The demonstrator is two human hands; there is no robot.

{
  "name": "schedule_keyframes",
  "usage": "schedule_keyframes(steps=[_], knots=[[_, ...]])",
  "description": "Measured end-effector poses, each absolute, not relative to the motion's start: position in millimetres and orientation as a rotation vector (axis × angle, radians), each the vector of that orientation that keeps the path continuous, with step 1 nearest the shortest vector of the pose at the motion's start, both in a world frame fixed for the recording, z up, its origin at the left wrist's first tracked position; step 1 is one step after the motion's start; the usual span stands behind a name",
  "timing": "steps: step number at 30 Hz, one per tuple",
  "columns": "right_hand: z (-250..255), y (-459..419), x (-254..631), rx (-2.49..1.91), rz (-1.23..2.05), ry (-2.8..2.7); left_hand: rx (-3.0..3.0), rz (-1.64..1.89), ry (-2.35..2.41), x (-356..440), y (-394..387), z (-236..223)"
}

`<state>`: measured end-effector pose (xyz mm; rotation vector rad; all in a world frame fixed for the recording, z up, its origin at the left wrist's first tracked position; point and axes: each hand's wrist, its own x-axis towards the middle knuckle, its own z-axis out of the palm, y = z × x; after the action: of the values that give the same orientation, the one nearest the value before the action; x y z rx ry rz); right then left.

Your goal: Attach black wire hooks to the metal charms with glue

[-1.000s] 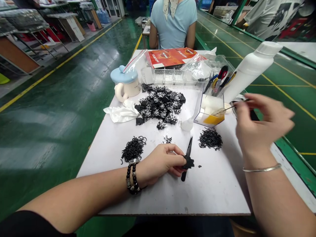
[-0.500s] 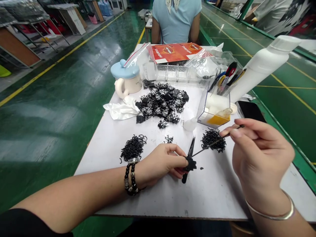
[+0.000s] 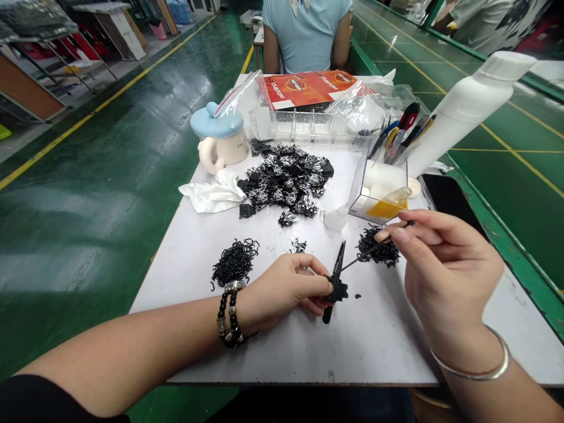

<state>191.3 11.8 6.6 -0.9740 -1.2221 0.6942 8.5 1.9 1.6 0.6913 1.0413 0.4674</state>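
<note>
My left hand (image 3: 288, 291) is closed, pinching a small flat black part with a notched edge (image 3: 339, 290) just above the white tabletop. Black tweezers (image 3: 339, 258) lie under that part, their pointed tips facing away from me. Between thumb and fingers, my right hand (image 3: 452, 273) grips a thin dark rod (image 3: 352, 262), held slanting down to the left. Its lower tip meets the black part or sits right beside it; exact contact is too small to tell. Small black curved pieces form a left pile (image 3: 233, 261) and a right pile (image 3: 378, 245).
Farther back lie a heap of black-and-silver parts (image 3: 286, 179), a tissue (image 3: 214, 194) and a lidded mug (image 3: 224, 144). At right stand a clear tool holder (image 3: 381, 188), a white bottle (image 3: 473, 111) and a phone (image 3: 453, 200). A person in blue (image 3: 306, 35) sits ahead.
My right hand has come down and left from beside the tool holder, bringing the rod's tip to the black part. The left hand keeps its pinch in place.
</note>
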Motion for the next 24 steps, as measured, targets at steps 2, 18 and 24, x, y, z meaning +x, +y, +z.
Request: schedule_keyframes(steps=[2,18,24], knots=[[6.9,12.6,193.0,-0.961,0.665,-1.210,0.693,0.470,1.036,8.3,1.9,1.0],[6.9,5.7,195.0,-0.887,0.793,-1.372,0.691,0.454,1.044,7.9,2.7,2.7],[9.5,16.2,198.9,-0.806,0.730,-1.276,0.682,0.484,1.032,8.0,1.4,-0.1]])
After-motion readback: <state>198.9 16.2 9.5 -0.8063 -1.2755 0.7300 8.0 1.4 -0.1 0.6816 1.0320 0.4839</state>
